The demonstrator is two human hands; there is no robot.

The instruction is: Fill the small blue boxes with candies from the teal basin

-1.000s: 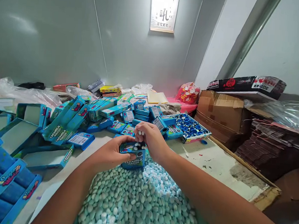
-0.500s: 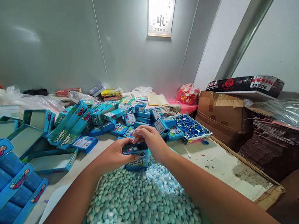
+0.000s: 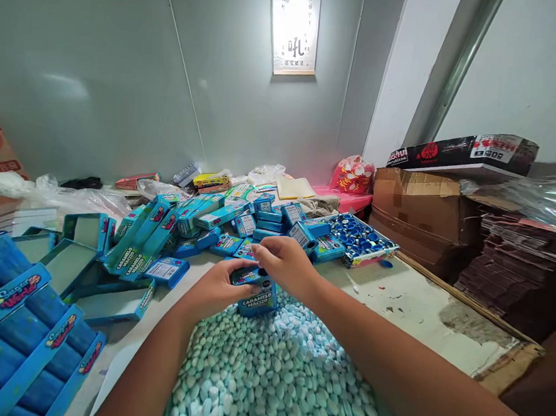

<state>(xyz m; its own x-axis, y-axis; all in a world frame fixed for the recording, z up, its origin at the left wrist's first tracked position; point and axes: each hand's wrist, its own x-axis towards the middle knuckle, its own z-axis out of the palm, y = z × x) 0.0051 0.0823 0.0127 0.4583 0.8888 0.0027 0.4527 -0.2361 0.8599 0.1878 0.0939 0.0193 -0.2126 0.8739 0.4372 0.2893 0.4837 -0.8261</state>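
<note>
The single view looks from the head of the person, facing forward and angled down over the surface [image 3: 408,304]. It sits close above the near edge, so both forearms enter from the bottom corners and the candies [image 3: 277,371] fill the near middle. The far part takes in the upright wall [image 3: 116,85] with its hanging scroll [image 3: 294,30], and the right side reaches the brown carton [image 3: 414,210]. With one camera, no part is shared between views.
</note>
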